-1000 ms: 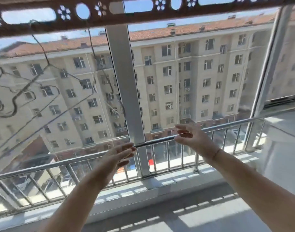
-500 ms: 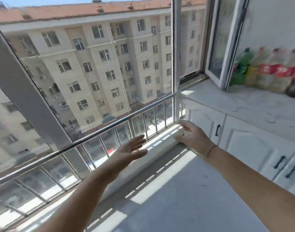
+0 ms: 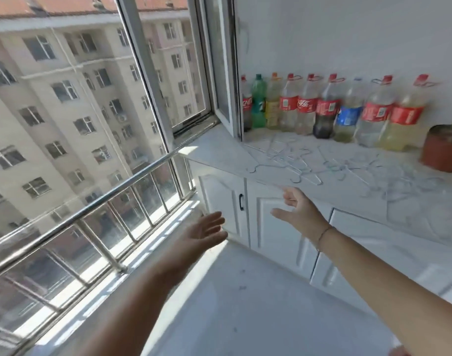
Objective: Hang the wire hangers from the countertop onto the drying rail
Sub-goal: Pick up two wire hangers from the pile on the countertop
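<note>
Coming into view: countertop (image 3: 216,146) wire hangers (image 3: 305,173)

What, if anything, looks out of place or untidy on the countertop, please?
The wire hangers lie scattered in a loose tangle across the countertop, overlapping at odd angles. The bottles behind them stand upright in a neat row; nothing looks spilled.

Both arms reach forward, fingers straight.
The right grip (image 3: 300,211) is spread just below the surface (image 3: 219,150) edge; the left grip (image 3: 202,233) is flat, lower, farther off.
</note>
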